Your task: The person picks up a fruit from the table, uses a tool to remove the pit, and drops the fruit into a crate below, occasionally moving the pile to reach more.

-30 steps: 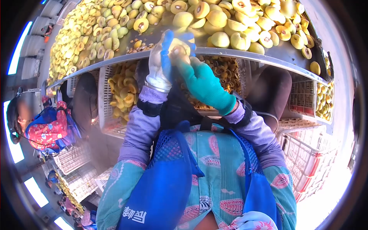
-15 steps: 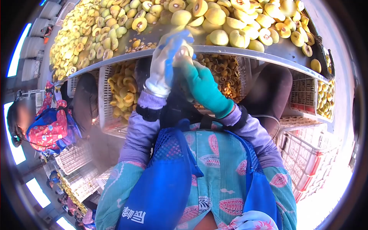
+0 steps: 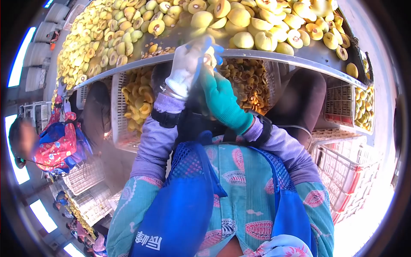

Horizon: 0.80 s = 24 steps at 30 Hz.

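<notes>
Far left: another person in a red patterned top [image 3: 53,143], bent beside white baskets. Left of centre, under the desk [image 3: 274,58]: a white crate of yellow fruit halves [image 3: 138,100]. Centre, at the near edge of the desk: left hand [image 3: 183,66] in a white glove with blue fingertips, grip closed on a peach [image 3: 209,55] together with the right hand [image 3: 220,92] in a green glove, its grip pressed narrow against the same fruit. Behind the hands: a crate of brownish pits and scraps [image 3: 250,83]. Across the desk top: a heap of whole and halved peaches [image 3: 257,25]. Far right: another white crate of fruit [image 3: 361,109].
</notes>
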{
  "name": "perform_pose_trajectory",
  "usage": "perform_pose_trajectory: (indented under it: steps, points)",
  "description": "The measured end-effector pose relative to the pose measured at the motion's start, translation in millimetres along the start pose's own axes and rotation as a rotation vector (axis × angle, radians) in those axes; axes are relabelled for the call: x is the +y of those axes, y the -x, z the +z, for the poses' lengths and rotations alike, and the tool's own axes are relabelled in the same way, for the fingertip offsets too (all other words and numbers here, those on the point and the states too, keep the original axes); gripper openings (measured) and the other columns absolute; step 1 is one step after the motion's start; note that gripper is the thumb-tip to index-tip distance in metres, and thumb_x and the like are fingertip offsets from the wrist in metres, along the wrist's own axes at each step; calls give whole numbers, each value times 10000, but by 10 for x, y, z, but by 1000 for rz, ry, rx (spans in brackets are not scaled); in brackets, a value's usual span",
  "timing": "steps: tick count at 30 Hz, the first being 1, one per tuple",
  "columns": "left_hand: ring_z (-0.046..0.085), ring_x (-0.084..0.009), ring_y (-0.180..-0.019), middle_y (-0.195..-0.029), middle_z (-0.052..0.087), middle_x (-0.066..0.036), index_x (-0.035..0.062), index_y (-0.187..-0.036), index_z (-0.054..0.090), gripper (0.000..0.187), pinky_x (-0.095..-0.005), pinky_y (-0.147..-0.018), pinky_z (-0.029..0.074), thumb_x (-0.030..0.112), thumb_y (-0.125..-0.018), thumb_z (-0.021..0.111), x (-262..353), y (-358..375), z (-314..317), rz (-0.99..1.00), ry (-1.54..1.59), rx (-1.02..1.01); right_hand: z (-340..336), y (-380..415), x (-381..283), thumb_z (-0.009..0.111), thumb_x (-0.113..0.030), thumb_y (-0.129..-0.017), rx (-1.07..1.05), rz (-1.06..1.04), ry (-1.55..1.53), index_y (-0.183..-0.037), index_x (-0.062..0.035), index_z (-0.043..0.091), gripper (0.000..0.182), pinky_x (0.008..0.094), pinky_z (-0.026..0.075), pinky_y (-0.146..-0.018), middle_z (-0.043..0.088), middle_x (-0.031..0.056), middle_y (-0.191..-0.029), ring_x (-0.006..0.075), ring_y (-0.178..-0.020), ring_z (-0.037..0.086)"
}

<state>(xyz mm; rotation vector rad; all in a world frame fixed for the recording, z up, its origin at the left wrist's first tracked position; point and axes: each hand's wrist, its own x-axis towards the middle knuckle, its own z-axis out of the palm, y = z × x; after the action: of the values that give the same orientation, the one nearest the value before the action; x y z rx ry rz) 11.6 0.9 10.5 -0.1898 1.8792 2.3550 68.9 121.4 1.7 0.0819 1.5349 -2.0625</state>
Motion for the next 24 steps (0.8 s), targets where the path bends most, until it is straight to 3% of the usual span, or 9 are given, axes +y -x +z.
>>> perform_pose_trajectory:
  steps: [5, 8, 10, 11, 14, 18, 21, 24]
  points:
    - [627, -152, -658, -875, 687, -138, -54, -1065, 638, 424, -271, -594, 510, 346, -928, 660, 16, -34, -95, -59, -56, 33, -213, -110, -38, 406, -578, -987, -217, 60, -8, -893, -98, 518, 501, 240, 382, -354, 491, 16, -596, 108, -419, 488]
    - [610, -132, -632, -790, 682, -99, -38, -977, 666, 380, -266, -583, 488, 339, -930, 648, 83, -132, -81, -87, -179, -15, -28, -2, -85, 444, -523, -998, -62, 44, -110, -936, -48, 591, 501, 235, 364, -376, 548, 20, -629, 96, -417, 475]
    - [600, -120, -619, -743, 674, -75, -32, -914, 677, 362, -263, -568, 473, 327, -936, 638, 51, -220, -103, -93, -178, -66, 21, 14, -104, 422, -531, -1002, -34, 7, -153, -922, -58, 570, 502, 241, 372, -369, 534, 20, -625, 103, -411, 472]
    - [581, -101, -597, -683, 645, -40, -23, -836, 676, 364, -266, -539, 447, 321, -944, 623, 50, -215, 0, -10, -290, 39, 64, 5, -116, 406, -544, -1003, 10, 3, -182, -885, -73, 540, 503, 245, 376, -358, 508, 20, -602, 112, -407, 473]
    - [565, -90, -592, -666, 622, -25, -28, -845, 676, 369, -267, -527, 433, 323, -944, 621, -25, -221, 66, 44, -317, 101, 15, -76, -48, 395, -551, -1004, -9, -29, -234, -846, -85, 511, 506, 248, 387, -351, 491, 24, -583, 124, -412, 482]
    - [565, -116, -596, -673, 613, -43, -49, -820, 662, 397, -265, -544, 431, 324, -952, 634, 31, -258, -68, -172, -239, -190, -162, -34, -77, 413, -503, -1013, -176, 142, -119, -930, -88, 566, 450, 212, 352, -366, 528, 10, -652, 79, -442, 466]
    - [614, -164, -654, -768, 665, -99, -82, -868, 665, 419, -284, -606, 492, 329, -945, 643, 65, -229, -10, -88, -122, -139, -199, -43, -216, 414, -539, -1004, -274, 211, -386, -843, -121, 527, 462, 255, 353, -352, 489, -17, -607, 104, -421, 439]
    - [648, -187, -709, -854, 694, -135, -71, -943, 682, 424, -302, -669, 536, 350, -945, 635, 27, -165, -30, -51, -125, -95, -262, -134, -89, 416, -519, -1008, -579, 355, -977, -896, -125, 540, 428, 231, 297, -350, 434, -47, -603, 70, -401, 367]
